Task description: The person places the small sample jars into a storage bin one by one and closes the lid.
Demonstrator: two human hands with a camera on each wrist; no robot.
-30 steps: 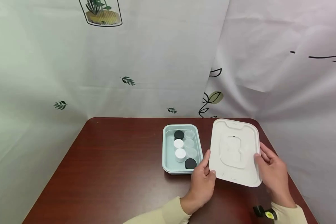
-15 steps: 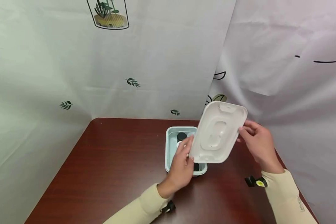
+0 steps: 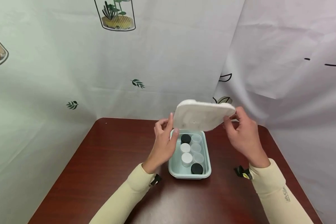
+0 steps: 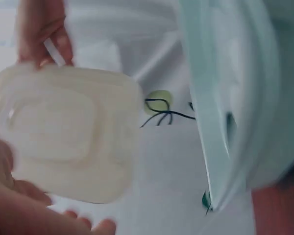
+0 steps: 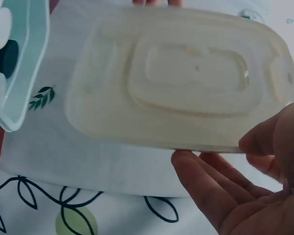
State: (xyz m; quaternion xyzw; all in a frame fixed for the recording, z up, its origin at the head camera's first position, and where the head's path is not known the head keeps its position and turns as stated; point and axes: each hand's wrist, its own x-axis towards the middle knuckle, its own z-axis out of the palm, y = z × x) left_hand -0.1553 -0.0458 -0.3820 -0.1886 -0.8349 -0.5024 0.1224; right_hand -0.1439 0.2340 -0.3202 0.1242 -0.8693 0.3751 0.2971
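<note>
A white plastic lid (image 3: 203,115) is held tilted up on edge above the far end of a pale blue rectangular container (image 3: 189,176). My left hand (image 3: 163,145) holds the lid's left edge between thumb and fingers. At the opposite edge, my right hand (image 3: 245,137) pinches it; in the right wrist view its thumb lies over the rim and the fingers (image 5: 206,188) are below. Inside the open container stand small round jars: some with black tops (image 3: 197,168), some with white tops (image 3: 187,158), and several translucent ones (image 3: 198,158).
The container rests on a dark red-brown table (image 3: 123,149). Behind and beside the table hangs a pale cloth backdrop (image 3: 162,56) with printed leaves and plants.
Both hands have carried the lid leftward from beside the container to over its far end, raising it and tipping it from nearly flat to steep. The jars show fully again.
</note>
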